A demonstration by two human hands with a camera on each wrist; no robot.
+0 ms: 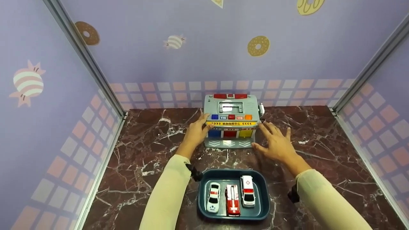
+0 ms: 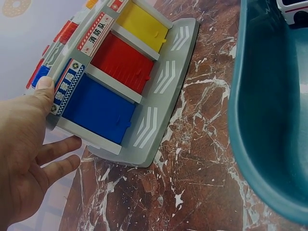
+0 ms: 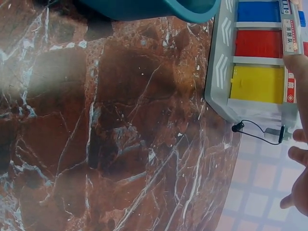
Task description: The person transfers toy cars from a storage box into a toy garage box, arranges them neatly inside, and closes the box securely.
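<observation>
Head: toy garage near back wall, doors facing us; left hand and right hand flank it, we'd guess for steadying. Tray of three toy vehicles nearer us, likely for reach.
Left wrist: fingers loosely spread, thumb against roof edge, nothing gripped.
Right wrist: fingers spread, nothing held.

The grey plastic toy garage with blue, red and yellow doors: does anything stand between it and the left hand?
Nothing visible does: the left hand appears to touch the toy garage at its upper front corner.
</observation>
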